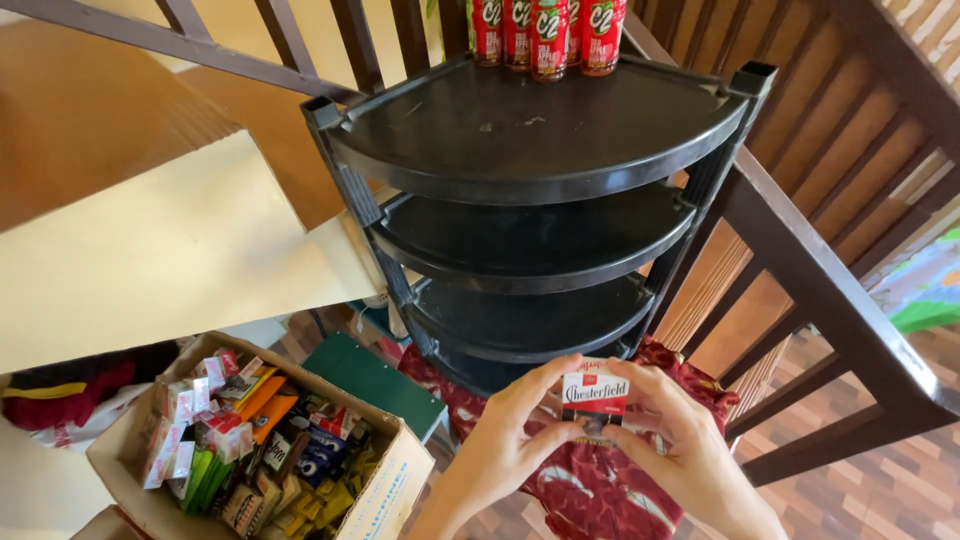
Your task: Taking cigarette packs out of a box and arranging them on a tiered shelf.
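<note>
Red-and-white pack (594, 399): pinched between left hand (510, 440) and right hand (678, 447), both closed on its edges, face up, below the black shelf (530, 165). Bottles (545, 35) grouped at top tier's rear. Carton (385, 495) of assorted packets stands open to the left.

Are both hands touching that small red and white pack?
Touching. The head view shows the left hand and right hand with fingers wrapped around the small pack's edges.
</note>
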